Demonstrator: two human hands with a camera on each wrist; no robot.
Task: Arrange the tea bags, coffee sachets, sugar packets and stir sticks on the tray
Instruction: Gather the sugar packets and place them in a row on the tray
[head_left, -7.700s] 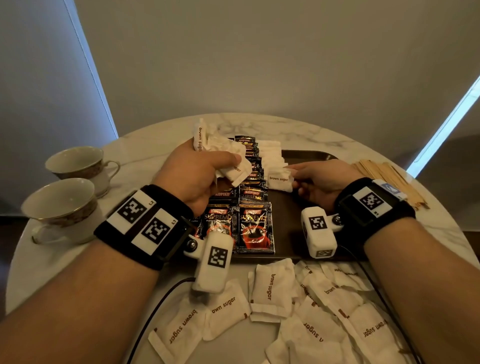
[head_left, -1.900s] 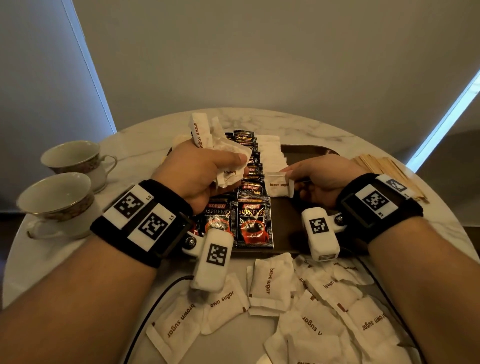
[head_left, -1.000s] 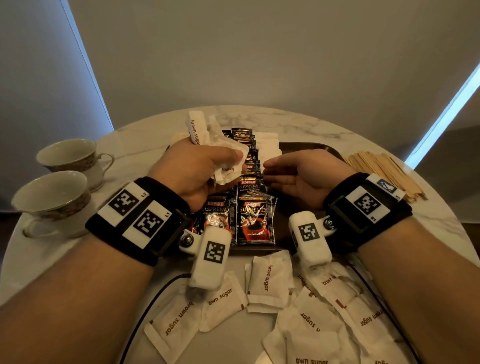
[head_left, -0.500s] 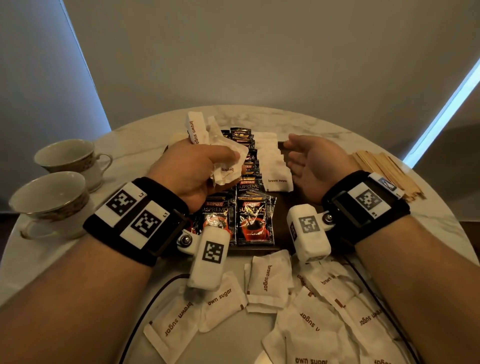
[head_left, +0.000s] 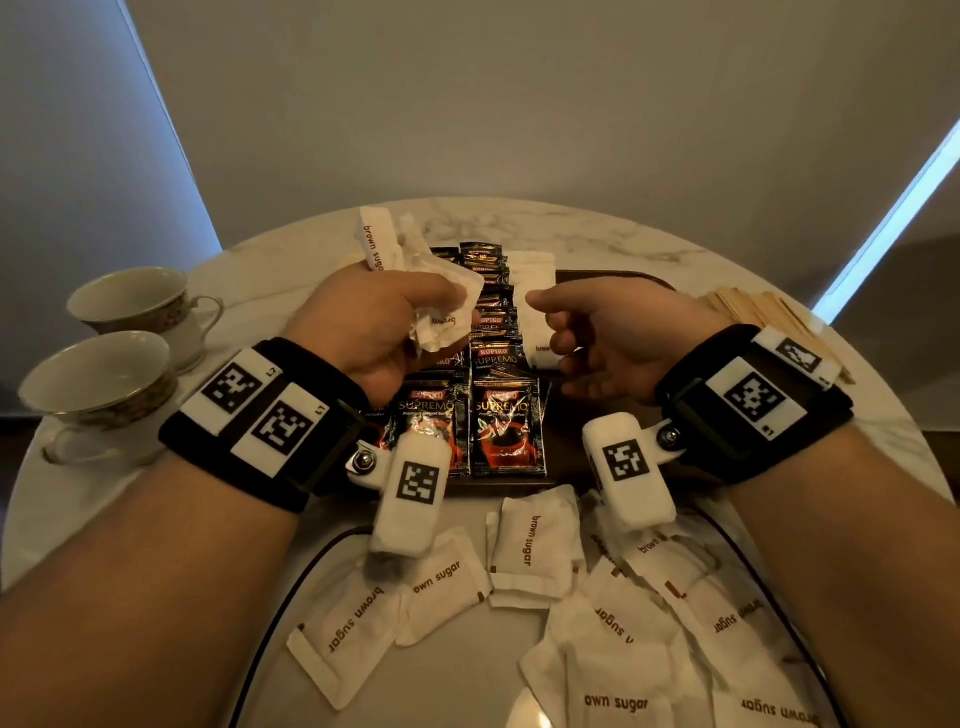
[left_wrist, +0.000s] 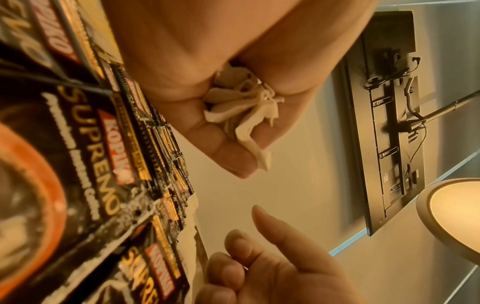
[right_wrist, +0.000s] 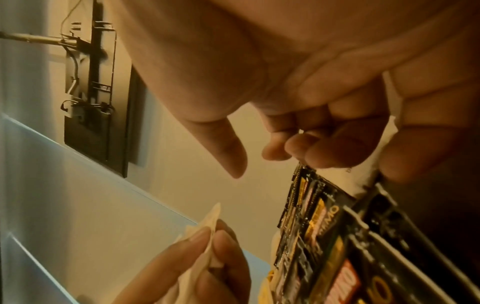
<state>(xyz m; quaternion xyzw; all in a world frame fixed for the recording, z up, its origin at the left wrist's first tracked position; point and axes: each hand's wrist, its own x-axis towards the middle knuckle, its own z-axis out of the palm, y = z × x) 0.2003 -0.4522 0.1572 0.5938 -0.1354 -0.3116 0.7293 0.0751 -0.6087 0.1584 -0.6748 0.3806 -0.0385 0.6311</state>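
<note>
My left hand (head_left: 447, 306) hovers over the dark tray (head_left: 613, 275) and grips a crumpled bunch of white brown-sugar packets (head_left: 384, 249). The left wrist view shows the bunch (left_wrist: 246, 111) bulging from the fist. My right hand (head_left: 545, 322) holds nothing. Its thumb and index finger point toward the bunch while the other fingers curl. Beneath it a row of sugar packets (head_left: 530, 275) lies on the tray beside overlapping rows of black Kopiko coffee sachets (head_left: 504, 426). In the right wrist view the left hand's packets (right_wrist: 207, 226) sit just below my right thumb (right_wrist: 228, 154).
Several loose brown-sugar packets (head_left: 535, 551) are scattered on the marble table in front of the tray. Wooden stir sticks (head_left: 753, 312) lie at the right, off the tray. Two teacups (head_left: 98, 384) stand at the left edge. A black cable (head_left: 311, 561) crosses the near table.
My right hand laid a sugar packet at the near end of the row on the tray, let go and opened, then swung back toward the left hand's bunch. The left hand barely moved.
</note>
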